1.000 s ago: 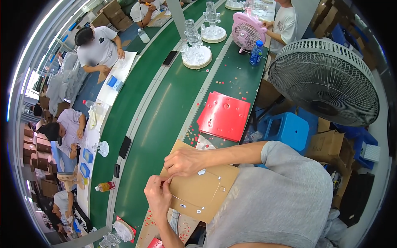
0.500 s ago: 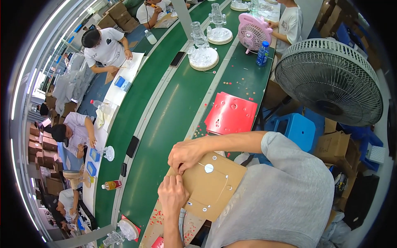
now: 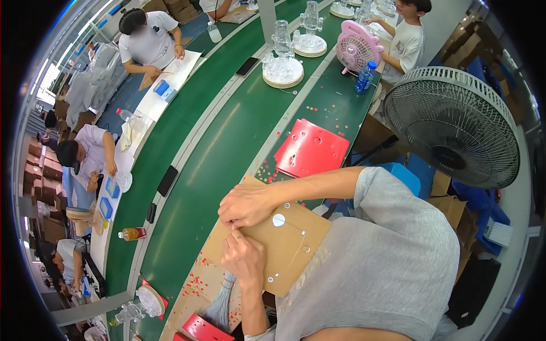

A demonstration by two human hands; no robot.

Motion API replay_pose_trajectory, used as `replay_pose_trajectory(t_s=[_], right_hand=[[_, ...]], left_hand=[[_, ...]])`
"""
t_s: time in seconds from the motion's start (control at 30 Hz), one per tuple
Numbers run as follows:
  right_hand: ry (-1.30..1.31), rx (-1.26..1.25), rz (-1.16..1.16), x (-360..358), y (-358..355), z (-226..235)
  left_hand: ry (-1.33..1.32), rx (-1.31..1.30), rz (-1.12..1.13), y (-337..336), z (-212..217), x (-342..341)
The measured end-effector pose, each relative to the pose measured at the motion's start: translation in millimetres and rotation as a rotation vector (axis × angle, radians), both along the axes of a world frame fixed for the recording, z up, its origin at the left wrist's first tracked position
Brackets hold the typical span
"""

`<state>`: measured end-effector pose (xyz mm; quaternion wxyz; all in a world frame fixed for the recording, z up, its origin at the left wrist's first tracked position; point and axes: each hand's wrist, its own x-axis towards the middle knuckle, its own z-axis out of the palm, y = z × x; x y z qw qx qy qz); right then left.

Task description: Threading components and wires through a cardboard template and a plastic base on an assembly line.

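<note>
Brown board (image 3: pixel 281 244): lying cornerwise in front of me, one corner toward the green belt (image 3: pixel 210 165), the near edge against my grey shirt (image 3: pixel 364 267); how much of it the table (image 3: pixel 341 94) bears I cannot tell

Work on the board's far-left part: fine fingertip work, as I judge it, with my right hand (image 3: pixel 247 206) and left hand (image 3: pixel 244 257) meeting at one spot; what lies under the tips is hidden

Next move at that spot: seems to call for small, careful finger motions, with the board kept from sliding

Right hand: back upward over the board, fingers bent inward; the tips are covered, so I cannot tell whether they pinch or only press

Left hand: reaching up from below, fingers curled, tips against or just beside those of the right; I cannot tell whether anything is gripped between them

White wire (image 3: pixel 294 256): a bent line over the bare part of the board, to the right of my left hand, touched by neither hand where I can see it

White disc (image 3: pixel 278 220): flat on the board, just right of my right hand

Brush (image 3: pixel 219 307): grey bristles, beside the board, near my left wrist

Red sheets (image 3: pixel 313 149): on the table, beyond my right forearm
</note>
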<state>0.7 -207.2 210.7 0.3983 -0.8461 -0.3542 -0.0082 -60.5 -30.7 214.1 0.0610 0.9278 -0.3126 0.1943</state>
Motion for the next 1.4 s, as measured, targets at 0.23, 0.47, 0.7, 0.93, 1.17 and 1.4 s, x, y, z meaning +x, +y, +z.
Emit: replay_pose_trajectory(t_s=[0.23,0.47,0.7,0.93,1.17,1.4], right_hand=[[0.058,-0.124,0.268,28,-1,17],[0.157,-0.384,0.432,42,0,37],[0.188,-0.043,0.191,11,-19,19],[-0.165,0.117,-0.312,-46,-1,6],[-0.083,0.091,-0.599,-52,22,7],[-0.081,0.159,-0.57,-45,5,5]], left_hand=[[0.015,0.058,0.165,-16,2,-14],[0.124,0.119,0.23,-31,8,-19],[0.296,-0.102,0.177,0,25,-4],[0.351,-0.539,0.045,34,6,23],[0.432,-0.716,0.098,25,0,21],[0.384,-0.669,0.118,19,6,19]])
